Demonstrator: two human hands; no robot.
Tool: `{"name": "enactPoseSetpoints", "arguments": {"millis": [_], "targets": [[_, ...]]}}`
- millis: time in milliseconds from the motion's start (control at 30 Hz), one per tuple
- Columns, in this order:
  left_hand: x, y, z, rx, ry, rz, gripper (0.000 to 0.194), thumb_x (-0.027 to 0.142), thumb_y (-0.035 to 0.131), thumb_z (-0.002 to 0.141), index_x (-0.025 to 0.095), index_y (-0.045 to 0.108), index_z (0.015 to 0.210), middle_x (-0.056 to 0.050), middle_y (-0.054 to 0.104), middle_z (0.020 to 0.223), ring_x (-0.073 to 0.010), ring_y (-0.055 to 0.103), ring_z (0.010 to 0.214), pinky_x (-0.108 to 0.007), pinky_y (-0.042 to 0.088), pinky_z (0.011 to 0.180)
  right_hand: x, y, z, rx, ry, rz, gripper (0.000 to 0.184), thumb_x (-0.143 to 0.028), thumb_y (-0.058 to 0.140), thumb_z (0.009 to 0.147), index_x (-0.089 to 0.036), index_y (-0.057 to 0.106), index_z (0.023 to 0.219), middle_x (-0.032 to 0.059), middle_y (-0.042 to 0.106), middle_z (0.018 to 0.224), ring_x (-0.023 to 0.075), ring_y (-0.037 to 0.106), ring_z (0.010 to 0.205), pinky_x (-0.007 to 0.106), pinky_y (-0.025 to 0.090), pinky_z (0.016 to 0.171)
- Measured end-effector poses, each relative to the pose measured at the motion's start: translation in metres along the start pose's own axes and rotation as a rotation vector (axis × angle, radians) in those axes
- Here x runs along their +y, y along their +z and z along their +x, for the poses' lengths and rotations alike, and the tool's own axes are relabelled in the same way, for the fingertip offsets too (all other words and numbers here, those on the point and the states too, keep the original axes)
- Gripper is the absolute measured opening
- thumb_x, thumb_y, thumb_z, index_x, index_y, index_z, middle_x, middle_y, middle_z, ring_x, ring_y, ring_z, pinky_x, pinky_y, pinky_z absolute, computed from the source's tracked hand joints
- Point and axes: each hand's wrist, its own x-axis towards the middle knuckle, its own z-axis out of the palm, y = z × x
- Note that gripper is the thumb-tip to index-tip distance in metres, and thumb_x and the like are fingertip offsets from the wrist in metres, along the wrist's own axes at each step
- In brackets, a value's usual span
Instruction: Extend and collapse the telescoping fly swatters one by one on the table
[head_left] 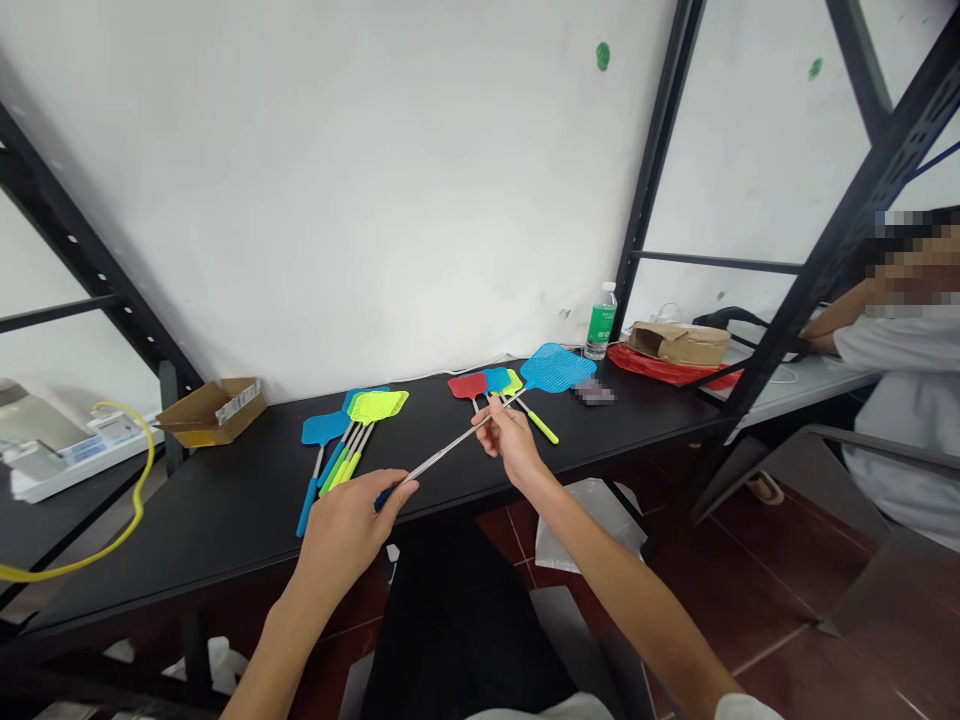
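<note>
A blue fly swatter [558, 368] with a long, thin metal shaft is held slantwise above the black table. My left hand [358, 525] is closed round its dark blue handle. Farther up the shaft, close to the swatter's head, my right hand [510, 436] pinches the metal. Beyond my right hand lie a red fly swatter [468, 385], a smaller blue one [496, 379] and a yellow-green one [545, 430], partly covered by my fingers. To the left, several blue and yellow-green swatters [379, 405] lie in an overlapping group, their handles toward me.
An open cardboard box [214, 412] sits at the table's left end. At the right stand a water bottle [600, 322] and a brown package [679, 343] on red material. A yellow cable [139, 490] hangs at left. Another person [900, 400] sits at far right.
</note>
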Motion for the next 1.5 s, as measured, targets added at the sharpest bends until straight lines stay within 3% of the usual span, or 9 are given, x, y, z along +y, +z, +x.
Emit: {"name": "enactPoseSetpoints", "arguments": {"millis": [300,600,833,1033,1200,1500], "targets": [[0.001,-0.002,-0.001,-0.037,0.086,0.07,0.047,0.057,0.04,0.099,0.029,0.078,0.104,0.0,0.08,0.103,-0.0241,0.073,0.091,-0.029,0.047,0.07,-0.007,-0.01,0.007,0.158,-0.117,0.052,0.052,-0.067,0.069,0.077,-0.017,0.063,0.062,-0.0019,0.048,0.047,0.0079,0.039,0.04,0.022,0.026,0.037],[-0.028,-0.01,0.002,-0.034,0.003,0.115,0.048,0.061,0.042,0.096,0.03,0.079,0.106,0.0,0.079,0.109,-0.0261,0.072,0.101,-0.031,0.05,0.079,-0.022,-0.042,0.024,0.259,-0.165,0.066,0.048,-0.063,0.071,0.077,-0.018,0.06,0.064,-0.0024,0.048,0.048,0.0086,0.041,0.041,0.023,0.026,0.037],[-0.034,-0.011,0.006,-0.064,-0.037,0.089,0.047,0.06,0.043,0.095,0.032,0.079,0.105,-0.001,0.079,0.109,-0.0263,0.072,0.1,-0.032,0.05,0.078,-0.018,-0.046,0.029,0.274,-0.155,0.051,0.049,-0.064,0.07,0.079,-0.019,0.058,0.064,-0.0025,0.047,0.048,0.0092,0.041,0.041,0.024,0.026,0.037],[-0.072,-0.024,0.001,-0.002,-0.145,0.139,0.044,0.058,0.047,0.092,0.031,0.081,0.098,-0.004,0.08,0.097,-0.0266,0.073,0.086,-0.03,0.048,0.066,-0.029,-0.079,0.041,0.436,-0.117,0.108,0.047,-0.061,0.066,0.085,-0.02,0.053,0.066,-0.0054,0.043,0.048,0.0081,0.04,0.041,0.023,0.028,0.039],[-0.091,-0.037,-0.001,0.007,-0.189,0.147,0.039,0.056,0.05,0.092,0.032,0.08,0.101,-0.002,0.08,0.095,-0.0232,0.069,0.071,-0.029,0.043,0.061,-0.041,-0.11,0.048,0.455,-0.133,0.185,0.043,-0.054,0.062,0.091,-0.019,0.054,0.068,-0.0053,0.044,0.049,0.0077,0.042,0.042,0.021,0.028,0.04],[-0.125,-0.044,-0.006,0.01,-0.287,0.113,0.029,0.055,0.06,0.087,0.036,0.078,0.099,0.006,0.079,0.095,-0.0163,0.063,0.065,-0.023,0.041,0.062,-0.04,-0.121,0.051,0.466,-0.139,0.165,0.043,-0.057,0.062,0.091,-0.019,0.054,0.071,-0.0053,0.044,0.051,0.0082,0.043,0.043,0.021,0.029,0.04]]}}
